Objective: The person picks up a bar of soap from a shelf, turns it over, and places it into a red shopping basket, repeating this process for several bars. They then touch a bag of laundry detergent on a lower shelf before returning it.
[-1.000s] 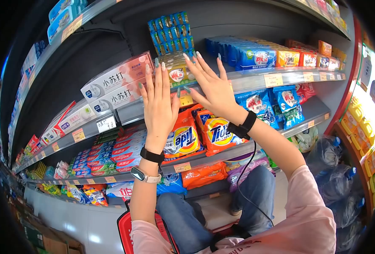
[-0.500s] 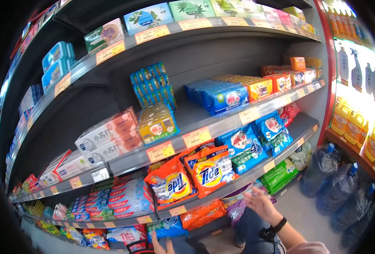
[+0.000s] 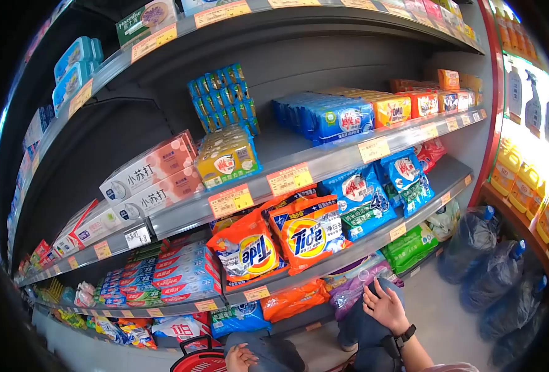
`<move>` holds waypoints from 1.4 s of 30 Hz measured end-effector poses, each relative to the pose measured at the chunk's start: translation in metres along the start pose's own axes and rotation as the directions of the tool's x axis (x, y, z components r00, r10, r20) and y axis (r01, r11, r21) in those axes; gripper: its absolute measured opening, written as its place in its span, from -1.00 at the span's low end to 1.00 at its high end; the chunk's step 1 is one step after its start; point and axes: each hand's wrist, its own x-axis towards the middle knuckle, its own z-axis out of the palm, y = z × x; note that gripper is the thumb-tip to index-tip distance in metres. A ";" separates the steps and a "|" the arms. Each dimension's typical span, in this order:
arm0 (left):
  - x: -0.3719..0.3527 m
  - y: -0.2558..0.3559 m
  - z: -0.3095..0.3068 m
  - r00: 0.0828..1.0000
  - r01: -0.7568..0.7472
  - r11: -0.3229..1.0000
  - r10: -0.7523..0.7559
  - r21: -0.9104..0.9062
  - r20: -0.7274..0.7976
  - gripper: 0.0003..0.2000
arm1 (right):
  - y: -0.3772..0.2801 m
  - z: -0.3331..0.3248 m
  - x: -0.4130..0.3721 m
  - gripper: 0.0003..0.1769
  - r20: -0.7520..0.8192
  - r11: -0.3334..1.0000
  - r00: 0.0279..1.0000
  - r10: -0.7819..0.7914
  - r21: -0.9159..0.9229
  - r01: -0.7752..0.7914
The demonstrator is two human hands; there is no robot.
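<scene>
Right hand open, left hand loosely open, cut off below, red basket likewise cropped

Glare whitens the bottle display amid dark, bowed edges.

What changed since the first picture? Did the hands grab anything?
The left hand and right hand came down from in front of the shelves to beside the jeans. Nothing was visibly grabbed or let go. The Tide bags and Colgate boxes stayed put.
</scene>
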 end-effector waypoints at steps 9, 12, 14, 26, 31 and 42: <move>0.010 -0.015 -0.016 0.989 0.012 0.989 -0.033 -0.146 -0.144 -0.61 | 0.004 0.000 0.003 -0.55 -0.020 0.999 1.000 0.013 -0.034 -0.014; 0.007 -0.008 0.001 0.985 0.015 1.000 -0.012 0.016 -0.172 -0.63 | 0.005 -0.002 0.004 -0.56 -0.025 0.999 1.000 0.016 -0.048 -0.017; 0.008 -0.005 0.007 0.981 0.031 0.999 -0.024 0.035 -0.191 -0.63 | 0.004 -0.001 0.005 -0.56 -0.029 0.999 0.999 0.017 -0.049 -0.019; 0.000 0.001 0.008 0.976 0.038 0.989 -0.006 0.142 -0.220 -0.65 | 0.005 -0.002 0.005 -0.54 -0.057 0.997 0.998 0.010 -0.075 -0.014; 0.000 0.003 0.010 0.980 0.001 0.995 0.020 0.102 -0.200 -0.64 | 0.005 -0.002 0.006 -0.51 -0.065 0.996 0.998 0.014 -0.087 -0.019; -0.002 0.013 0.021 0.986 0.018 0.987 0.009 0.162 -0.167 -0.64 | 0.006 0.000 0.006 -0.54 -0.055 0.996 0.998 0.006 -0.093 -0.011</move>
